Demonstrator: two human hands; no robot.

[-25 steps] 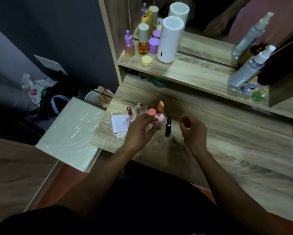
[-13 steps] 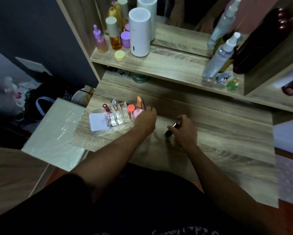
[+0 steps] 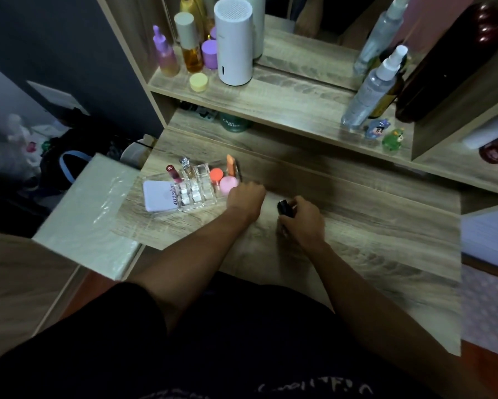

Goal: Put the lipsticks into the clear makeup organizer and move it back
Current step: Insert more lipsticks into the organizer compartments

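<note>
The clear makeup organizer (image 3: pixel 197 194) sits on the left part of the wooden desk (image 3: pixel 371 226). It holds a red-capped lipstick (image 3: pixel 172 172), a small perfume bottle (image 3: pixel 186 167), an orange tube (image 3: pixel 230 165), orange and pink round items and a white compact (image 3: pixel 159 195). My left hand (image 3: pixel 246 197) rests closed against the organizer's right end, at the pink sponge (image 3: pixel 227 184). My right hand (image 3: pixel 302 218) is shut on a black lipstick (image 3: pixel 284 208), lifted just off the desk to the right of the organizer.
A raised shelf (image 3: pixel 285 102) behind holds a white cylinder (image 3: pixel 233 41), purple and amber bottles (image 3: pixel 190 44), spray bottles (image 3: pixel 371 90) and small figurines (image 3: pixel 384 133). A wrapped white box (image 3: pixel 83 214) stands at the desk's left edge. A green jar (image 3: pixel 233 123) sits under the shelf.
My right hand reached down, took the black lipstick off the desk and raised it. My left hand settled at the organizer's right end. The camera shifted, so the scene moved left.
</note>
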